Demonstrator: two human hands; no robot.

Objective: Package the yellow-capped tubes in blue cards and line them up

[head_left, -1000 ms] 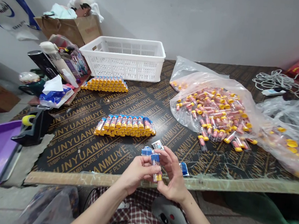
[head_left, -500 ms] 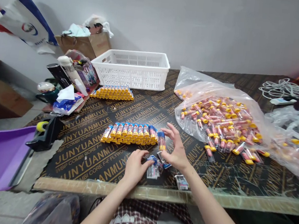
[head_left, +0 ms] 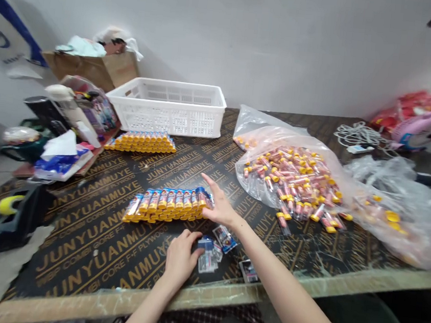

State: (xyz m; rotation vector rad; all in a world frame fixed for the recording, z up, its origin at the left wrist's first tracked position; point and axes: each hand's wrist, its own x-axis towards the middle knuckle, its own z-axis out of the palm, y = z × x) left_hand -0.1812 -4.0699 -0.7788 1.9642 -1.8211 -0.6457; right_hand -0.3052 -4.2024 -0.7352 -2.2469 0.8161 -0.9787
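The right hand (head_left: 221, 206), fingers spread, has brought a tube (head_left: 201, 195) to the stack (head_left: 171, 201), apparently extending it; the left hand (head_left: 181, 254) curls at packets (head_left: 208, 258); I can't tell either grip.

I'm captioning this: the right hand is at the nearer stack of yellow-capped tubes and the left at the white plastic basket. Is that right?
Not quite: the head view shows the left hand at the flat printed wrappers, away from the white plastic basket. The right hand is as you say.

Glossy plastic tubes (head_left: 172, 198); smooth plastic basket (head_left: 166, 118); filmy plastic bag (head_left: 327, 157).
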